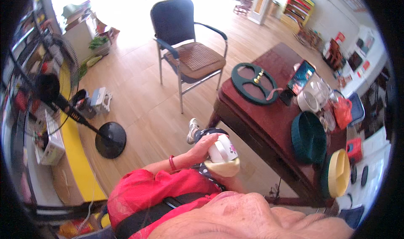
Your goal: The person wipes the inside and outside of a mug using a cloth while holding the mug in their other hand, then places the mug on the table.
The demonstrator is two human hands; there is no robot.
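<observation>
In front of my body, my left hand, with a red bracelet at its wrist, is closed around a white mug with pink flowers on its side. The mug is tilted, and its handle shows near my fingers. Directly below it is a pale yellow, soft-looking piece, perhaps a cloth, which meets the mug's lower part. My right forearm reaches up to this yellow piece. My right hand's fingers are hidden behind it, so their grip does not show.
To my right stands a dark red table with a green divided tray, a propped phone, a dark green container, a yellow divided container and glassware. A chair stands ahead; a black fan base is at left.
</observation>
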